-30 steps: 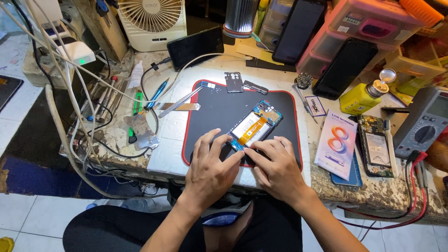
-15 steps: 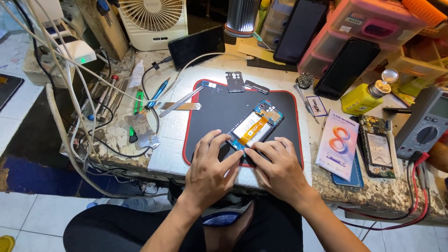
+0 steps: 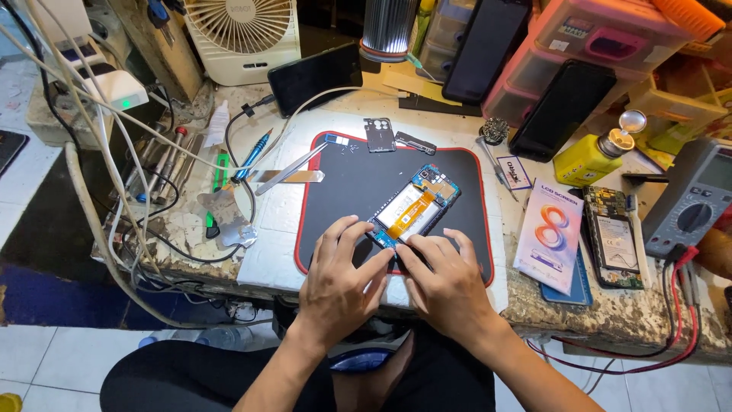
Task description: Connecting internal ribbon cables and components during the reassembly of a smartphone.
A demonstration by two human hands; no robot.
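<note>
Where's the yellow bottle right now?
In the head view the yellow bottle lies on its side at the right of the bench, beyond the black mat, between a dark phone propped against the pink boxes and the multimeter.

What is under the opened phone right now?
The opened phone lies on the black mat with the red edge. The left hand and right hand cover its near end, so what lies beneath there is hidden.

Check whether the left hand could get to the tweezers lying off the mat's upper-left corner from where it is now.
Probably yes: the left hand rests on the opened phone, and the bare mat between it and the tweezers holds nothing in the way.
</note>
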